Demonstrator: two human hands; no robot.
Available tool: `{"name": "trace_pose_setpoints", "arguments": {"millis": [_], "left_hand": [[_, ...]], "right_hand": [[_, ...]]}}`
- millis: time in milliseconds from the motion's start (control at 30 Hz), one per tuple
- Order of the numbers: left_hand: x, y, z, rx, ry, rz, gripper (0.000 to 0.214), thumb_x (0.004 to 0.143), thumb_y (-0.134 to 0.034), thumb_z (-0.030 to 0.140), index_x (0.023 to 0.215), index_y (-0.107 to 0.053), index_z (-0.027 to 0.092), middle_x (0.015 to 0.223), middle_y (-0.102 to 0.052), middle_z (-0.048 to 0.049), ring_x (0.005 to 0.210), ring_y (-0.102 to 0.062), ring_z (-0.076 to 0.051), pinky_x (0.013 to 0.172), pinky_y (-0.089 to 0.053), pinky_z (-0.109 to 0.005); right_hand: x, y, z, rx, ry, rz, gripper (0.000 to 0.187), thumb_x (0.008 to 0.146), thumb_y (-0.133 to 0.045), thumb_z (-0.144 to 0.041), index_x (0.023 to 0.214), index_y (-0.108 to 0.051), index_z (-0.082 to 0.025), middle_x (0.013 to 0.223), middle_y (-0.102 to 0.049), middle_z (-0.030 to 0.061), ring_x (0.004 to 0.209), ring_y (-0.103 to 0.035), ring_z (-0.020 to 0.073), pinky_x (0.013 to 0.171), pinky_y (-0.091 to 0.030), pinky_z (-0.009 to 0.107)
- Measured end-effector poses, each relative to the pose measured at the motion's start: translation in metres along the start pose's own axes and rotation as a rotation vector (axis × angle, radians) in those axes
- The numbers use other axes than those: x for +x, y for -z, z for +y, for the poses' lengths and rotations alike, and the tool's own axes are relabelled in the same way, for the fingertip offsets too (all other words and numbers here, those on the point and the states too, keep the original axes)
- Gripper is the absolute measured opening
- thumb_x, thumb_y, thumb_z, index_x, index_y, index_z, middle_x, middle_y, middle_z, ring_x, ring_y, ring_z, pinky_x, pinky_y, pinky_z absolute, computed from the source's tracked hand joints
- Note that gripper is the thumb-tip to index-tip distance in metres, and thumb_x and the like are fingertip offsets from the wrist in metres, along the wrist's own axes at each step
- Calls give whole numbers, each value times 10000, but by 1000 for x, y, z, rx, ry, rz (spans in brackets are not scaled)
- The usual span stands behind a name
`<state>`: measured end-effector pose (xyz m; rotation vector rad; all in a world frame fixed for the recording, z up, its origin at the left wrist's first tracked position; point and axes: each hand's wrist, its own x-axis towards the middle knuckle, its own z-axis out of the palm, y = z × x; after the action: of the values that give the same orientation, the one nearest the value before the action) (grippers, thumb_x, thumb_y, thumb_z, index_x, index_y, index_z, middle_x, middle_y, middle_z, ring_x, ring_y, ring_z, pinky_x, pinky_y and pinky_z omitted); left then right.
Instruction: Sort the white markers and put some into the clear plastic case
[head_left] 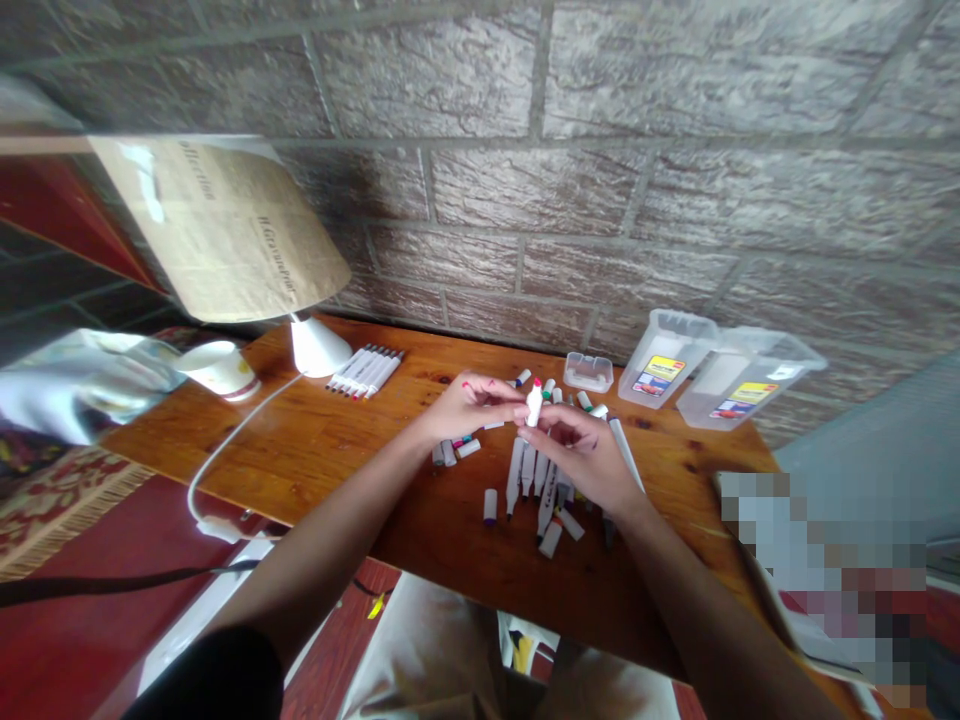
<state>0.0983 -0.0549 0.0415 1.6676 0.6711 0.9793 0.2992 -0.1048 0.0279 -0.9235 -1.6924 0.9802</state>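
Note:
A white marker with its red tip pointing up is held upright between my two hands. My left hand reaches it from the left, thumb and fingers closed at its side. From the other side, my right hand pinches the same marker with thumb and forefinger. Below the hands lies a heap of loose white markers, partly hidden by my right hand. Several loose caps lie about them, including a cap on the near side and another cap by my left wrist.
A row of capped markers lies at the back left, near a lamp and a paper cup. Clear plastic containers and a small clear case stand along the wall. The lamp's white cord crosses the table's left side.

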Motion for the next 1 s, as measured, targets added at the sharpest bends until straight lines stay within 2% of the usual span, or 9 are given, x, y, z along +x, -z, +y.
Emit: {"name": "trace_pose_setpoints", "arguments": {"millis": [67, 167, 267, 367, 533, 667, 767, 900, 1000], "left_hand": [[0, 1, 0, -34, -5, 3, 387, 770, -796, 511, 821, -783, 127, 817, -775, -68, 727, -682, -141, 732, -541, -261], [1, 5, 1, -23, 59, 35, 411, 813, -746, 531, 830, -786, 122, 766, -758, -58, 586, -581, -90, 601, -481, -228], [2, 6, 1, -1, 150, -11, 439, 806, -739, 552, 843, -786, 117, 764, -749, -54, 530, -493, -61, 521, -408, -207], [2, 6, 0, -20, 198, -45, 452, 772, -768, 555, 898, -787, 121, 778, -739, -46, 552, -509, -62, 517, -400, -197], [-1, 5, -3, -49, 197, -73, 446, 731, -837, 449, 1039, -776, 131, 823, -747, -39, 670, -632, -107, 621, -489, -218], [0, 2, -8, -123, 204, -103, 519, 637, -909, 369, 1073, -751, 135, 895, -779, -59, 809, -716, -164, 802, -564, -302], [2, 3, -9, -108, 174, -87, 499, 644, -904, 372, 1051, -748, 129, 936, -787, -78, 849, -732, -176, 850, -570, -323], [3, 25, -3, 82, 122, 14, 451, 728, -837, 406, 1063, -750, 116, 968, -786, -101, 842, -724, -182, 819, -568, -315], [-1, 59, 1, 308, 27, 299, 378, 747, -808, 389, 1008, -753, 122, 964, -786, -85, 856, -707, -188, 833, -549, -312]], "right_hand": [[0, 3, -1, -44, 33, 43, 237, 848, -739, -419, 919, -743, -193, 715, -619, -5, 592, -515, 114, 540, -416, 244], [-1, 7, -1, -132, 123, 86, 224, 881, -691, -314, 1073, -750, -214, 731, -625, -15, 575, -513, 102, 555, -430, 239], [-2, 9, 0, -290, 254, 118, 260, 904, -644, -225, 1138, -755, -247, 758, -637, -11, 587, -523, 101, 590, -449, 242], [-2, 8, 0, -394, 332, 94, 262, 929, -609, -207, 1124, -768, -277, 770, -643, 1, 623, -554, 120, 618, -470, 256], [-2, 4, 1, -428, 409, 97, 276, 931, -604, -185, 1125, -775, -284, 808, -664, 24, 689, -605, 144, 648, -501, 272], [-1, 2, 2, -412, 378, 87, 314, 945, -580, -187, 1186, -755, -289, 905, -690, 48, 745, -629, 154, 666, -520, 284], [-1, 1, 1, -408, 354, 81, 372, 948, -571, -190, 1275, -710, -302, 892, -677, 36, 709, -605, 145, 668, -522, 282], [-2, 1, -1, -379, 294, 104, 466, 940, -590, -207, 1394, -618, -309, 877, -659, 7, 603, -527, 110, 608, -494, 247], [-3, 3, 0, -336, 218, 142, 444, 940, -603, -247, 1382, -629, -283, 857, -649, 2, 579, -511, 97, 565, -471, 230]]}}
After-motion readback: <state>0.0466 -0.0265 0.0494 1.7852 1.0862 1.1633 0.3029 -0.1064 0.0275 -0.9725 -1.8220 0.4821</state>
